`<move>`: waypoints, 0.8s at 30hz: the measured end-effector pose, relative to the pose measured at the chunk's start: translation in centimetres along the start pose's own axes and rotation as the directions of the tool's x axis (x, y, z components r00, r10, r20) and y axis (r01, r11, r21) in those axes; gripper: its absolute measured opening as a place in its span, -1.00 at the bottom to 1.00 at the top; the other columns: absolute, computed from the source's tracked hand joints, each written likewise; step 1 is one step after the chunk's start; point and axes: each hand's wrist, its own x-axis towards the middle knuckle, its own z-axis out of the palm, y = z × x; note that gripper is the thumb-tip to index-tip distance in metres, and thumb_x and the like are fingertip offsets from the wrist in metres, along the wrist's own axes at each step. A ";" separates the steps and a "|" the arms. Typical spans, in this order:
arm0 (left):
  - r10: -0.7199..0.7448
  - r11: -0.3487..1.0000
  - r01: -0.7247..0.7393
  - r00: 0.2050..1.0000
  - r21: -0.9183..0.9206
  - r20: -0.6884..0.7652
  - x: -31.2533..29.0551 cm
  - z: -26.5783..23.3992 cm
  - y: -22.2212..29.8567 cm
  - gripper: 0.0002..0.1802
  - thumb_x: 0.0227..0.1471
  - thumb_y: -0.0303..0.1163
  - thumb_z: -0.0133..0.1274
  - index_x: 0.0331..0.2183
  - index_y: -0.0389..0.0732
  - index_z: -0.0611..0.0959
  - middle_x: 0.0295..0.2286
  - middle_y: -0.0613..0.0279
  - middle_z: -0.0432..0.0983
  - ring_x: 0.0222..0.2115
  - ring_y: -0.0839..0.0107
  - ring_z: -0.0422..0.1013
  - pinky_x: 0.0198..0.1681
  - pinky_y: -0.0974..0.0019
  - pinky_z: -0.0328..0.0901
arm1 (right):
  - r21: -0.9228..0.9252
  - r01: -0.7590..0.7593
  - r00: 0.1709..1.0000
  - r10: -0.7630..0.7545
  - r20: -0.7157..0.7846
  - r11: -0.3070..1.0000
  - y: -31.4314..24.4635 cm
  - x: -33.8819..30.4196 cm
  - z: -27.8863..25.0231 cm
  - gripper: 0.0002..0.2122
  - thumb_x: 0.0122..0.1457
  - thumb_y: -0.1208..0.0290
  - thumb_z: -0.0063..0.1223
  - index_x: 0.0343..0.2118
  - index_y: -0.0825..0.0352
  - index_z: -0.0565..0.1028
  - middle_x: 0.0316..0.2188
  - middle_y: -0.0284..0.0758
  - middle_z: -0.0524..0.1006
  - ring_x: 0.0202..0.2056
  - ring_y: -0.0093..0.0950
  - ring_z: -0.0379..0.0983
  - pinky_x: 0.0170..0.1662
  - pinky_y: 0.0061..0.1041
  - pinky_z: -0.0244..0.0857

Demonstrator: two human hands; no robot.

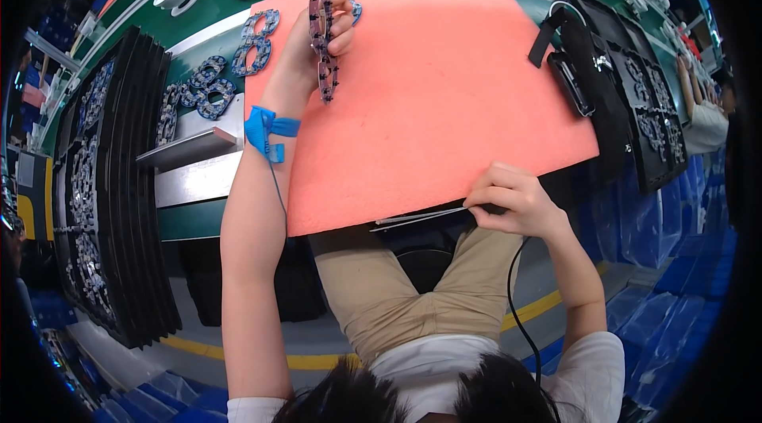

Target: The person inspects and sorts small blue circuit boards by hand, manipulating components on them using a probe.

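Observation:
My left hand [340, 32] is raised over the far left part of the pink mat [429, 105]. Its fingers are closed round a circuit board panel [321, 34] of joined rings, held nearly edge-on with small dark parts along its sides. A sliver of another blue board [355, 10] shows just past the fingers. At the mat's near edge, my right hand [516, 202] pinches the end of a slim pale stick-like thing [421, 217], whose kind I cannot make out. A blue wrist strap [270, 132] with a thin cord sits on my left forearm.
Ring-shaped boards [255, 42] lie left of the mat, near a metal bracket [190, 145]. Stacked black trays [119, 185] holding boards stand at far left. At right are a black pouch [591, 98] and more trays [647, 90]. A black cable [516, 304] hangs below my right hand.

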 end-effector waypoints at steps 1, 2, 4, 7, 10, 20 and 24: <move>0.001 1.000 -0.001 1.000 -0.003 -0.003 0.1 -0.1 -0.2 -0.76 0.05 -0.24 -0.13 -0.54 -0.18 0.41 -0.77 0.42 0.20 -0.83 0.57 0.12 -0.76 0.50 -0.01 | 0.001 0.000 1.000 0.000 0.004 1.000 0.0 -0.2 -0.1 -0.83 -0.25 0.66 0.14 -0.51 0.34 0.47 -0.54 -0.38 0.43 -0.49 -0.45 0.37 -0.43 -0.53 0.28; 0.001 1.000 -0.001 1.000 0.020 -0.002 0.2 -0.2 -0.3 -0.76 0.05 -0.24 -0.14 -0.54 -0.17 0.41 -0.77 0.43 0.20 -0.83 0.58 0.12 -0.76 0.50 -0.01 | -0.025 -0.003 1.000 0.004 0.018 1.000 0.0 -0.3 -0.2 -0.83 -0.26 0.67 0.15 -0.51 0.33 0.47 -0.55 -0.38 0.42 -0.50 -0.45 0.36 -0.44 -0.52 0.27; -0.015 0.998 0.015 1.000 0.056 0.002 0.5 -0.4 -0.3 -0.75 0.05 -0.23 -0.14 -0.55 -0.17 0.41 -0.77 0.44 0.19 -0.83 0.59 0.11 -0.75 0.50 -0.02 | -0.050 -0.003 0.999 0.004 0.034 0.999 0.0 -0.6 -0.2 -0.83 -0.26 0.67 0.15 -0.52 0.33 0.48 -0.55 -0.38 0.41 -0.51 -0.45 0.35 -0.44 -0.51 0.27; -0.036 0.996 0.037 0.999 0.079 -0.014 0.7 -0.6 -0.1 -0.75 0.05 -0.22 -0.14 -0.56 -0.16 0.40 -0.78 0.45 0.18 -0.84 0.59 0.10 -0.75 0.49 -0.03 | -0.232 0.108 0.994 -0.106 0.023 0.967 -0.1 -1.0 0.1 -0.80 -0.28 0.63 0.17 -0.50 0.30 0.48 -0.56 -0.44 0.38 -0.52 -0.51 0.31 -0.49 -0.53 0.16; -0.036 0.996 0.037 0.999 0.075 -0.012 0.6 -0.7 0.0 -0.74 0.04 -0.21 -0.13 -0.56 -0.16 0.39 -0.78 0.44 0.17 -0.83 0.57 0.10 -0.74 0.48 -0.04 | -0.399 0.161 0.985 -0.175 0.000 0.903 -0.1 -1.5 0.9 -0.74 -0.29 0.55 0.20 -0.42 0.27 0.50 -0.54 -0.48 0.38 -0.52 -0.56 0.29 -0.50 -0.56 0.09; -0.029 0.792 0.167 0.971 -0.587 0.236 0.1 1.4 -1.1 -0.73 0.16 -0.33 -0.29 -0.48 -0.29 0.37 -0.77 0.34 0.08 -0.83 0.53 0.04 -0.71 0.49 -0.02 | -0.375 0.088 0.966 -0.171 -0.194 0.923 -1.0 0.3 1.5 -0.77 -0.22 0.50 0.23 -0.40 0.24 0.52 -0.51 -0.46 0.42 -0.53 -0.53 0.30 -0.48 -0.55 0.14; 0.006 0.756 0.155 0.970 -0.636 0.244 0.0 1.5 -1.1 -0.64 0.13 -0.23 -0.22 -0.61 -0.22 0.37 -0.77 0.35 0.10 -0.78 0.51 0.07 -0.68 0.47 -0.01 | -0.303 0.013 0.944 -0.112 -0.311 0.953 -1.1 4.4 1.3 -0.76 -0.18 0.46 0.22 -0.37 0.28 0.51 -0.45 -0.34 0.43 -0.42 -0.42 0.37 -0.39 -0.47 0.23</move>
